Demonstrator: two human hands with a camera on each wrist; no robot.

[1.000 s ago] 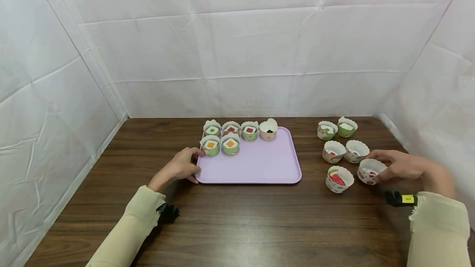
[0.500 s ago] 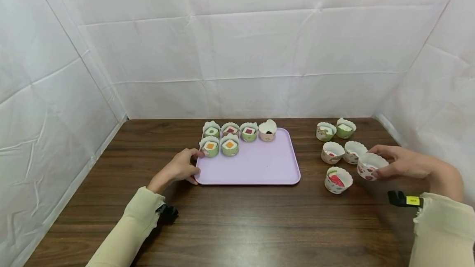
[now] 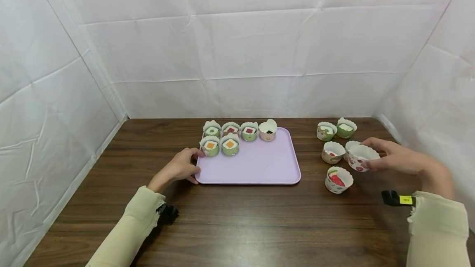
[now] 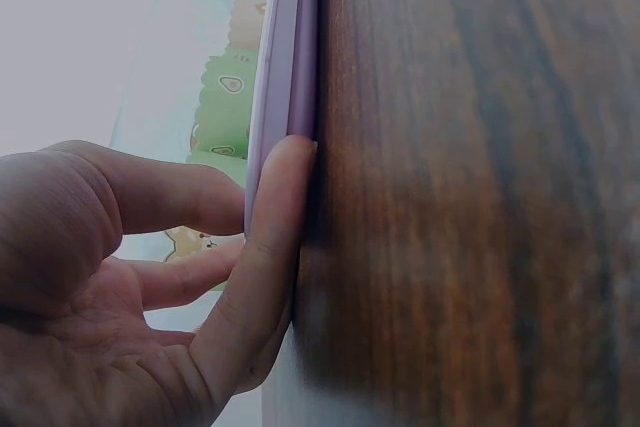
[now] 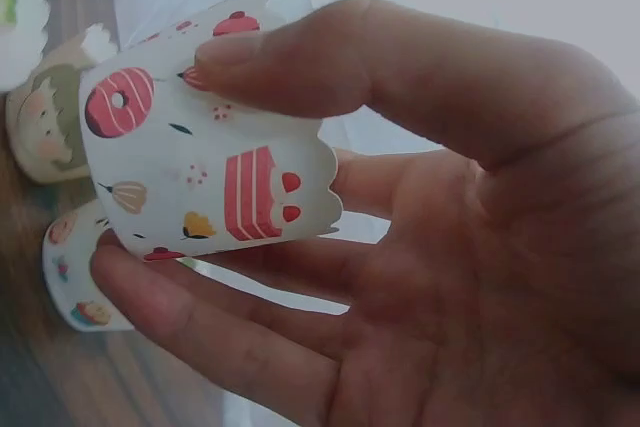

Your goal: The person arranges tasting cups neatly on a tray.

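My right hand [image 3: 398, 158] holds a white paper baking cup [image 5: 190, 137] printed with doughnuts and cake slices, thumb on one side and fingers on the other. In the head view this cup overlaps another white cup [image 3: 349, 147] just behind it. A paper cup with red and green contents [image 3: 338, 179] stands in front, and a brown-patterned one [image 3: 332, 153] to the left. My left hand [image 3: 180, 166] grips the lilac tray [image 3: 256, 170] at its left edge near the front corner. Its thumb and fingertips meet the rim [image 4: 270, 107] in the left wrist view.
On the tray's back left stand several green cups [image 3: 230, 145] with square or round toppings and a pink cup [image 3: 268, 131]. Two green-toned cups, one of them with a scalloped rim [image 3: 346, 128], stand at the table's back right. White sheeting [image 3: 237, 52] encloses the wooden table [image 3: 237, 221].
My right hand has raised the white cup and moved it left and back, toward the cup behind it. The left hand has stayed at the tray's edge.
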